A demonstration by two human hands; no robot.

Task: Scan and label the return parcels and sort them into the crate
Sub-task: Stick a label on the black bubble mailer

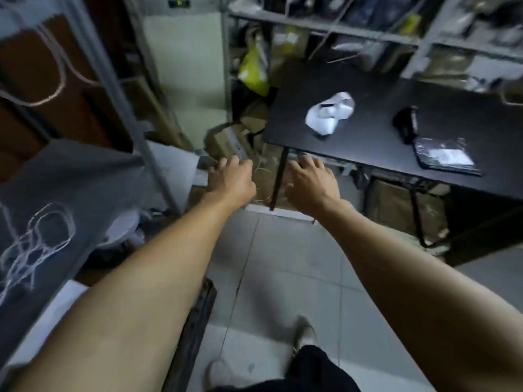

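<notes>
Both my arms reach forward over the tiled floor toward the near left corner of a black table (368, 137). My left hand (232, 176) hovers with loose fingers above a pile of cardboard boxes (226, 140) and holds nothing. My right hand (310, 181) is also relaxed and holds nothing, just below the table edge beside its thin black leg (278, 179). On the table lie a curled strip of white labels (329, 113), a black handheld scanner (406, 123) and a dark plastic-wrapped parcel (445, 158) with a white label.
Metal shelving (325, 26) packed with parcels stands behind the table, with a yellow bag (253, 69) at its left. Grey bags with white cords (42, 222) hang on a rack at the left. My foot (304, 335) stands on the grey tiles.
</notes>
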